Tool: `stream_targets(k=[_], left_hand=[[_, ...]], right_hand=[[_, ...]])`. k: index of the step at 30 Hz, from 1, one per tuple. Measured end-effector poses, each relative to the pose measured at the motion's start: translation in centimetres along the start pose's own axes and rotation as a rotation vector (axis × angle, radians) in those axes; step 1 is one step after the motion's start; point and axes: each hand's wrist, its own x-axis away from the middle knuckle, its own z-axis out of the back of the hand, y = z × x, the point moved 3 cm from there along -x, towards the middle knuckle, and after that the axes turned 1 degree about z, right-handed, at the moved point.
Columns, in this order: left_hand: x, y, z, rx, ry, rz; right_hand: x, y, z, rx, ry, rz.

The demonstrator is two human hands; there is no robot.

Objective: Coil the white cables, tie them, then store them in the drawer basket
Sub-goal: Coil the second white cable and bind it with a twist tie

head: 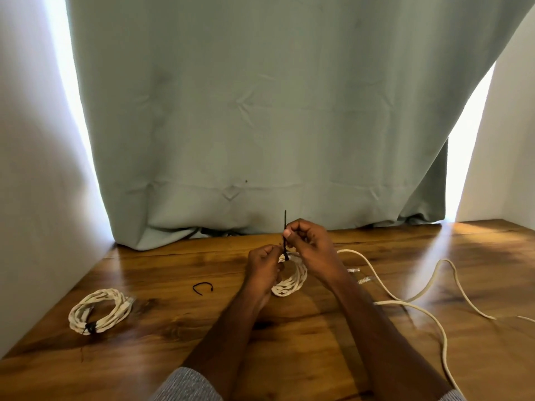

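At about eight o'clock on the wooden table [179,319] lay a finished coil [100,310], already bound with a black tie and set aside out of the working area. A spare black tie [202,285] waited near it, towards the centre, within easy reach. At the centre the left hand [265,270] gripped the second coil [289,277], apparently to keep its loops bunched, while the right hand [307,244] pinched the black tie [285,227] wrapped on that coil and held its tail upright towards twelve o'clock (probably to cinch it). From three to five o'clock a loose white cable [419,296] sprawled uncoiled. No drawer basket was in view.
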Motion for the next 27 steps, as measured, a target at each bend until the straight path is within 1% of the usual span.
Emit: stream_targets(k=[2, 4, 6, 8, 10, 13, 15, 17, 21, 27], left_hand=[[-0.2, 0.2, 0.5, 0.058, 0.039, 0.011], [-0.3, 0.4, 0.9, 0.091, 0.067, 0.010], [-0.3, 0.4, 1.2, 0.096, 0.093, 0.010], [-0.5, 0.4, 1.6, 0.093, 0.127, 0.017], [-0.8, 0.1, 2.0, 0.084, 0.157, 0.016], [-0.9, 0.0, 2.2, 0.060, 0.171, 0.001], [-0.9, 0.1, 2.2, 0.052, 0.166, -0.018], [-1.0, 0.1, 2.2, 0.057, 0.173, -0.027], [-1.4, 0.0, 2.7, 0.080, 0.227, -0.007], [-1.9, -0.3, 3.2, 0.102, 0.264, 0.012]], right_hand=[[0.1, -0.1, -0.2, 0.026, -0.092, 0.031], [0.3, 0.0, -0.8, 0.134, -0.152, 0.095], [0.3, 0.2, -1.5, 0.278, -0.135, 0.185], [0.1, 0.1, -1.6, 0.339, -0.078, 0.215], [0.1, -0.1, -1.4, 0.263, -0.069, 0.161], [0.5, -0.4, -1.7, 0.027, -0.126, -0.023], [0.8, -0.4, -1.8, -0.041, -0.155, -0.095], [0.9, -0.5, -1.8, -0.053, -0.164, -0.134], [0.7, 0.1, -1.7, -0.012, -0.139, -0.214], [0.8, 0.9, -1.9, 0.281, -0.095, -0.203]])
